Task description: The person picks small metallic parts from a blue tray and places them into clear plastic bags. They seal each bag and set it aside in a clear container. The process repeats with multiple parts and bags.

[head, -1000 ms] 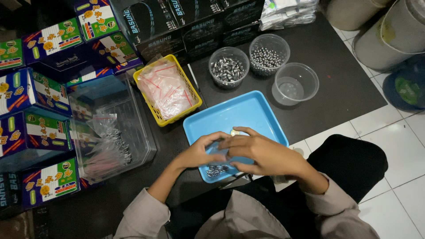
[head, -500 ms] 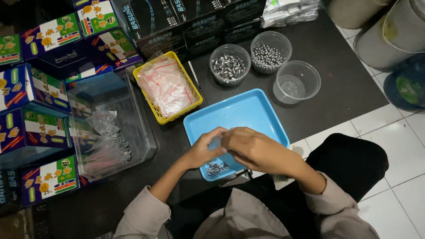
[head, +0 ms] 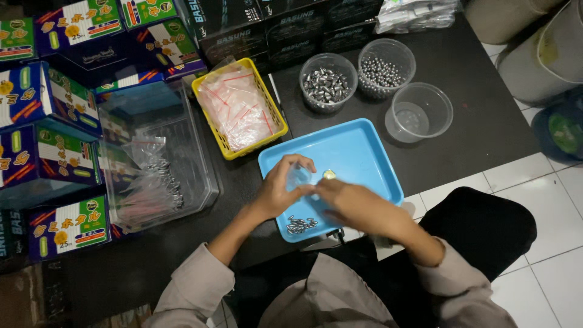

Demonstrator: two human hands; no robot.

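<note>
Far to the left of your left hand (head: 280, 189) sits a clear bin (head: 159, 159) of filled bags, and beyond it a yellow basket (head: 240, 113) of empty zip bags. Your left hand curls over the blue tray (head: 358, 152), fingers pinching a small clear bag (head: 299, 178). Just below it lies a heap of metal weights (head: 301, 224). Your right hand (head: 349, 203) meets it, fingertips drawn together at the bag; whether they grip it, you cannot tell. A small yellowish piece (head: 329, 174) rests just above.
</note>
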